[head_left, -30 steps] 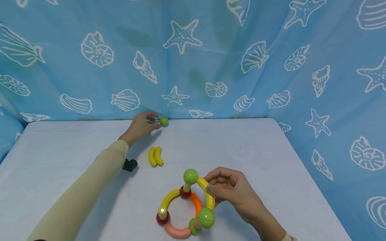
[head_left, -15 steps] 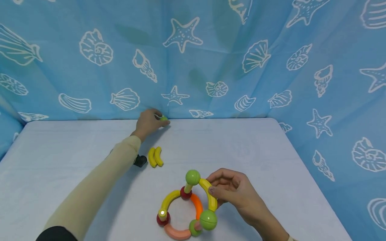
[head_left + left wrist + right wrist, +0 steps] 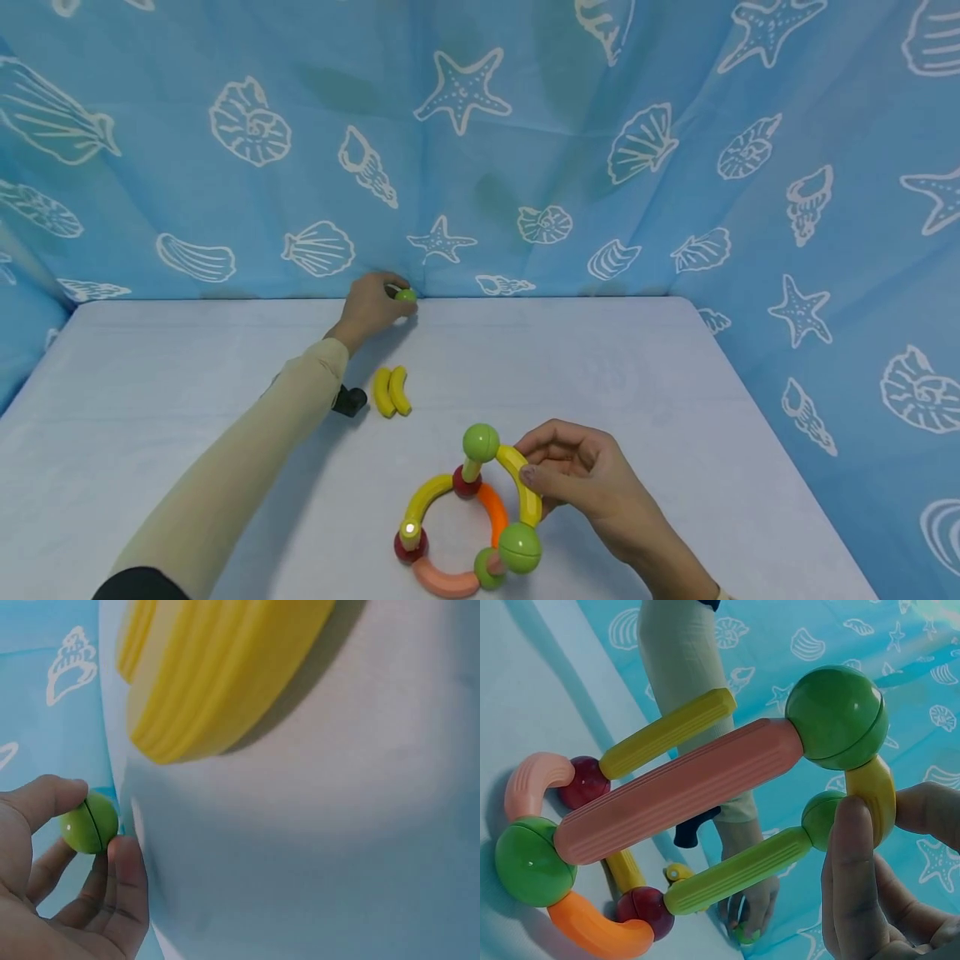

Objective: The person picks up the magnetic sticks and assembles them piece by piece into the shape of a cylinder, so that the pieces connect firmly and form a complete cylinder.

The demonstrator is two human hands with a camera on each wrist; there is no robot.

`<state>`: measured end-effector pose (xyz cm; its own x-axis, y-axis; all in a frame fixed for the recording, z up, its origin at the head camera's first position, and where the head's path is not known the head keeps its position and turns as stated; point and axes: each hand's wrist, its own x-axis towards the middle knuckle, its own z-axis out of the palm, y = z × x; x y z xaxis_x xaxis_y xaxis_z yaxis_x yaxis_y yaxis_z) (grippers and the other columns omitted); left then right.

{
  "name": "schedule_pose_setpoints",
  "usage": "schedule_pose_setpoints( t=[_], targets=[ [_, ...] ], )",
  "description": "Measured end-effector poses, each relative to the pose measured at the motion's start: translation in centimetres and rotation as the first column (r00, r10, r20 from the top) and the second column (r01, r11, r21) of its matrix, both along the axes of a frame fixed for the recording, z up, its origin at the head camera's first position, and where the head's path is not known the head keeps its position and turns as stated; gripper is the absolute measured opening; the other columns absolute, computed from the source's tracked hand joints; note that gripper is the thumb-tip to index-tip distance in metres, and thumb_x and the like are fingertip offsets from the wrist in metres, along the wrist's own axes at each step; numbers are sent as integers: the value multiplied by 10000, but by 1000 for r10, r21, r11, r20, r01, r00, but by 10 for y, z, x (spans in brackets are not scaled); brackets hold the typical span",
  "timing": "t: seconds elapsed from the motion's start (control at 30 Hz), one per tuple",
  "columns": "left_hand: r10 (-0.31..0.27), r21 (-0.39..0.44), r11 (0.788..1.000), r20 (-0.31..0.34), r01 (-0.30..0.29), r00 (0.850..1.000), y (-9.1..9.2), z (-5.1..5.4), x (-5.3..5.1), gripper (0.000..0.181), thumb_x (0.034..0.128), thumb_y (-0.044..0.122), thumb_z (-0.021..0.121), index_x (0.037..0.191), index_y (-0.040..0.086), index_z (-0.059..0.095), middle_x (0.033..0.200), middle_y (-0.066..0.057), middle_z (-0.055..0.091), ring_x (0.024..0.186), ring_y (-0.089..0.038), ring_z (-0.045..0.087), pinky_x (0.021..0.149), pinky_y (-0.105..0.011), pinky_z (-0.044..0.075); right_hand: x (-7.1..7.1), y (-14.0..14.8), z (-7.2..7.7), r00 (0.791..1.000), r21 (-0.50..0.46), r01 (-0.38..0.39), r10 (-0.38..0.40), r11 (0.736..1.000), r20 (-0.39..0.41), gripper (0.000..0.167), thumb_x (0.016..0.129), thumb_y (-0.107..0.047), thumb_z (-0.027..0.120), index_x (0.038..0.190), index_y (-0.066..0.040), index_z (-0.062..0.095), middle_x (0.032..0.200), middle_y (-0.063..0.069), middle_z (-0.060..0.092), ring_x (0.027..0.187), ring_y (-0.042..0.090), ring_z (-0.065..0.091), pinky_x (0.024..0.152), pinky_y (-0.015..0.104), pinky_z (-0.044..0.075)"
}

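Note:
At the table's far edge, my left hand [image 3: 367, 308] pinches a small green ball [image 3: 90, 823] between thumb and fingers; a dark seam runs round it. My right hand [image 3: 588, 475] holds a curved yellow rod [image 3: 530, 502] between thumb and fingers. That rod joins two upper green balls [image 3: 481, 442] of a ball-and-rod toy frame. Straight salmon [image 3: 679, 791] and light green [image 3: 739, 871] rods run down to its base ring. The ring has red balls [image 3: 467, 482], a green ball [image 3: 489, 570] and curved orange, pink and yellow rods. A straight yellow rod [image 3: 667, 733] stands with its top end free.
Two loose curved yellow rods [image 3: 383, 392] lie side by side on the white table [image 3: 637, 367], near my left forearm. A black device [image 3: 349, 402] shows at the left wrist. Blue shell-printed cloth [image 3: 480, 167] hangs behind the table and along the right side.
My left hand has moved slightly right and closed its fingers round the green ball it was reaching beside. The right hand and toy frame have shifted very little.

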<state>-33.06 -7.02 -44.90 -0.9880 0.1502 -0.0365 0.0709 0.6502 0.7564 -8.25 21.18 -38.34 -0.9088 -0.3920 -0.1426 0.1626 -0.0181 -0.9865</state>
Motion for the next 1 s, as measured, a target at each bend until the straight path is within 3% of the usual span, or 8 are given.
schedule_pose_setpoints(
  t=[0.37,0.7,1.0],
  targets=[
    [-7,46,999,-6,7,1000,-9,6,6,369,893,196,740,1233,74,665,1204,-177,625,1013,-329,613,806,-437,544,0,0,0,1000,24,1,-1,1000,-1,253,933,-56,676,1141,69,605,944,190,640,681,178,634,634,436,596],
    [-22,113,993,-22,24,1000,-28,11,20,381,884,129,742,1240,51,634,1201,-161,613,1071,-317,579,843,-445,528,-2,0,1,1000,24,-5,6,1000,-16,260,938,-57,665,1141,88,594,939,181,642,686,173,635,631,404,597],
    [-7,121,993,-69,16,998,-49,6,33,330,871,71,730,1192,22,673,1154,-142,644,1070,-311,595,870,-446,518,-3,0,0,1000,62,-1,2,998,-12,254,932,-70,682,1133,66,609,940,191,640,687,175,628,638,432,596]
  ],
)
